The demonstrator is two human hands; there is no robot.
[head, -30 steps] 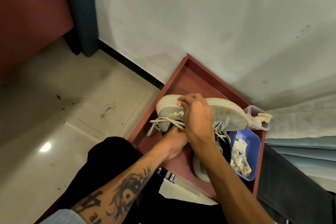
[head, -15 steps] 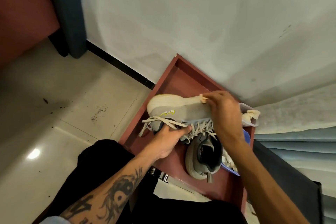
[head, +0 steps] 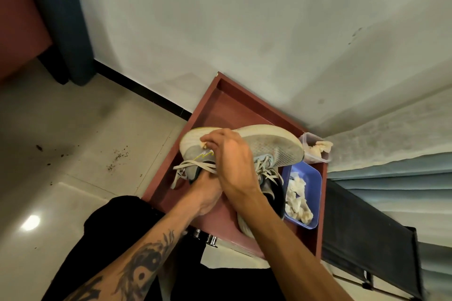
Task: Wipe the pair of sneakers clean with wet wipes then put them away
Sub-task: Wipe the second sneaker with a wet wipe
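A grey sneaker (head: 276,148) with a pale sole is held on its side above the red-brown tray (head: 215,102). My left hand (head: 205,193) grips it from below, near the opening. My right hand (head: 230,156) presses a crumpled wet wipe (head: 203,145) against the heel end of the sole. The second sneaker (head: 247,223) lies in the tray beneath my right forearm, mostly hidden.
A blue tub (head: 310,178) of used wipes sits at the tray's right side, and a clear container (head: 311,146) of wipes stands in the far right corner. The wall is just behind. Tiled floor with dirt specks (head: 117,156) lies to the left. Black fabric lies right.
My right hand slid with the wipe from the toe end back toward the heel end of the sneaker. My left hand keeps its grip underneath.
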